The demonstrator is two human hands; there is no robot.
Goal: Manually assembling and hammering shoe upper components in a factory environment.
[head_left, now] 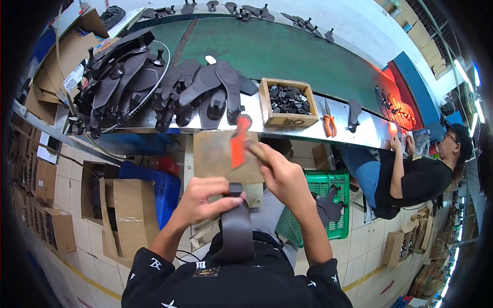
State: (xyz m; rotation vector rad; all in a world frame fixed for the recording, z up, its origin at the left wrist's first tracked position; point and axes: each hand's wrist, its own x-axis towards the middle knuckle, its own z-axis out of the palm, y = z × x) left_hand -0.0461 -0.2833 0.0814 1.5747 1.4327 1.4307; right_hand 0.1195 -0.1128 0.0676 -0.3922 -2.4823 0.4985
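Dark sole piece (pixel 237 226) is pinched by left hand (pixel 205 201); right hand (pixel 284 177) grips a raised hammer (pixel 239 141) (fingers close below): a crooked blow could strike them.

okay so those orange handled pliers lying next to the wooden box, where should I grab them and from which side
Take the orange-handled pliers by the two orange handles, coming from the near edge of the metal shelf. They lie flat with the handles toward you and the metal tips pointing away, beside the wooden box.

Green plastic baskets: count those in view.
1. The green plastic basket sits on the floor under the bench, right of the right hand; others may be hidden beneath the bench.
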